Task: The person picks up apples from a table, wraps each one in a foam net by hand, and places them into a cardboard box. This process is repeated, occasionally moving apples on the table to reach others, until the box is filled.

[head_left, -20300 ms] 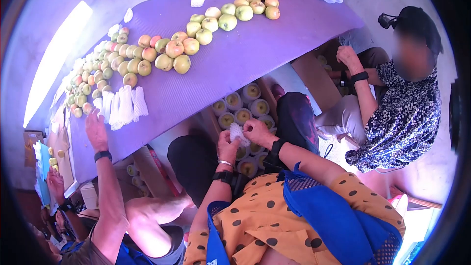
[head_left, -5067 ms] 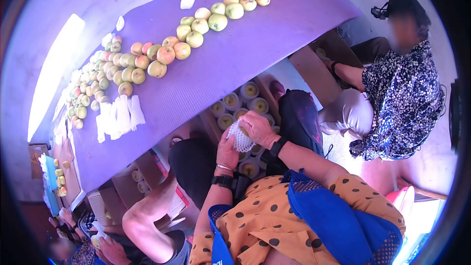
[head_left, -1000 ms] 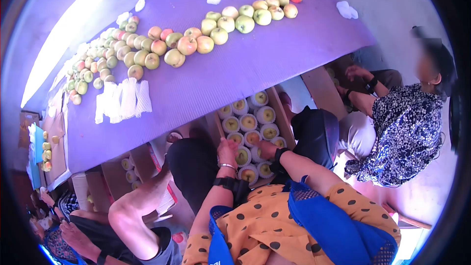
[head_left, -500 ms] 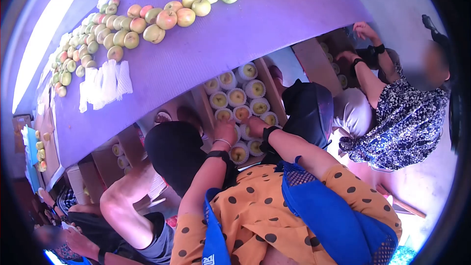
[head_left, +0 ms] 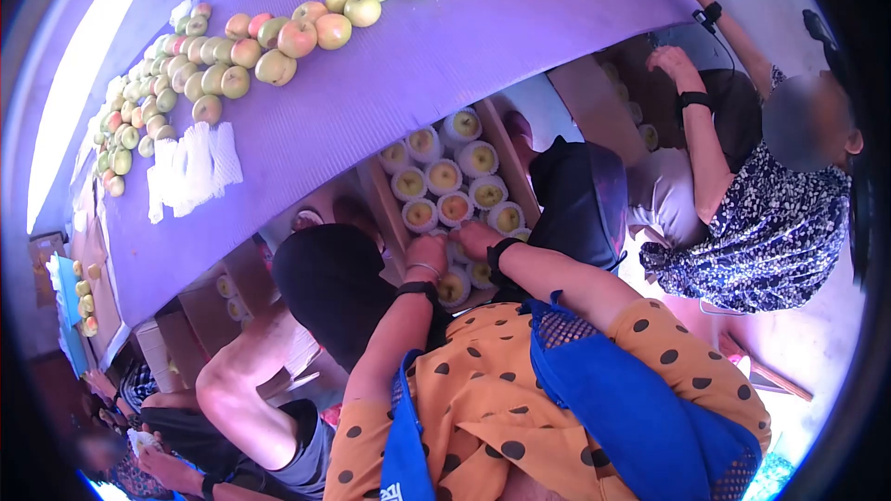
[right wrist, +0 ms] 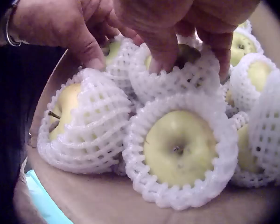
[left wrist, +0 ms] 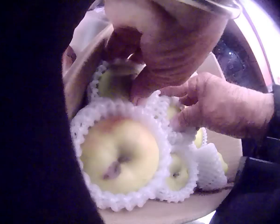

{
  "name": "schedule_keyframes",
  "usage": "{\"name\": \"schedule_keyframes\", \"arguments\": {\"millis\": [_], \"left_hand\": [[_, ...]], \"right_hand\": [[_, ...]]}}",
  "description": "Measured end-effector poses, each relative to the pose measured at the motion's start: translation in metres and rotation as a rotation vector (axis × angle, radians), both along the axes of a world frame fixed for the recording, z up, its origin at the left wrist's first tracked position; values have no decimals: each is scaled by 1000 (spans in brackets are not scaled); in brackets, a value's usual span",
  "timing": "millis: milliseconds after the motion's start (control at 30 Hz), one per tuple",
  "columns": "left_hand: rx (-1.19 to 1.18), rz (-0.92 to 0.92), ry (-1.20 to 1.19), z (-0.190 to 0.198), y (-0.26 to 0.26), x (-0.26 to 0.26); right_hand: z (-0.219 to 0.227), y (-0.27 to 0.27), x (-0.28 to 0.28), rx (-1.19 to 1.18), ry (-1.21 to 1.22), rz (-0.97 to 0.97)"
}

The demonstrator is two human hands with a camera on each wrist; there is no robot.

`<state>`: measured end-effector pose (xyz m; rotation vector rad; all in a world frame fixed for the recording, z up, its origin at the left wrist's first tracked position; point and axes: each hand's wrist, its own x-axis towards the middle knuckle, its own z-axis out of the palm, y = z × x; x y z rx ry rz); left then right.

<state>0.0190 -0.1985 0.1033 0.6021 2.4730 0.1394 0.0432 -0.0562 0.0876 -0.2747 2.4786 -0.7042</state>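
Both hands, left hand, right hand, fingertips curled on netted apple

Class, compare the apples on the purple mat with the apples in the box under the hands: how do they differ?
The mat apples lie bare in a loose line; the box apples each wear white foam netting and sit packed in rows. Both are yellow-green, some blushed red.

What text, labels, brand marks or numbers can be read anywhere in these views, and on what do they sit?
White lettering on the blue apron strap, at the bottom edge of the head view: cut off and too small to read.
Net-wrapped apples, carton, purple mat, wristbands: no readable text, labels or numbers.
Left wrist and right wrist views: no writing at all.
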Motion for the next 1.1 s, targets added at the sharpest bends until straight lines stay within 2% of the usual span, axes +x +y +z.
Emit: {"name": "schedule_keyframes", "arguments": {"millis": [100,200,267,367,500,567,633,700,833,900,933,967,1033,1067,1100], "left_hand": [[52,14,-79,6,-2,-7],[83,51,-105,20,-1,-7],[177,166,-48,12,-4,-4],[214,256,-31,18,-2,-3],[300,285,67,6,-6,-6],[337,382,71,12,-6,-10],[343,391,44,22,-3,-13],[445,368,168,17,-3,-11],[662,418,274,38,-4,-13],[641,594,155,56,-3,-12],[661,590,216,56,-2,-11],[672,591,226,54,-1,-12],[818,585,92,48,2,-11],[903,571,83,37,5,-12],[912,588,95,42,5,-11]], "right_hand": [[-5,3,-4,7,-64,6],[-22,6,-3,-45,60,-48],[-21,3,-2,-27,62,-137],[-31,7,-7,-62,-1,-156],[-1,8,-12,59,-104,-175],[-9,11,-14,85,-112,-176],[-16,13,-16,68,-162,-221],[-9,14,-16,89,-114,-222],[40,15,-28,67,26,-316],[61,18,-36,3,127,-361],[110,16,-39,-74,49,-415],[121,20,-48,-69,62,-411],[147,25,-61,-146,226,-299],[167,26,-67,-196,231,-321],[181,26,-73,-246,294,-311]]}}
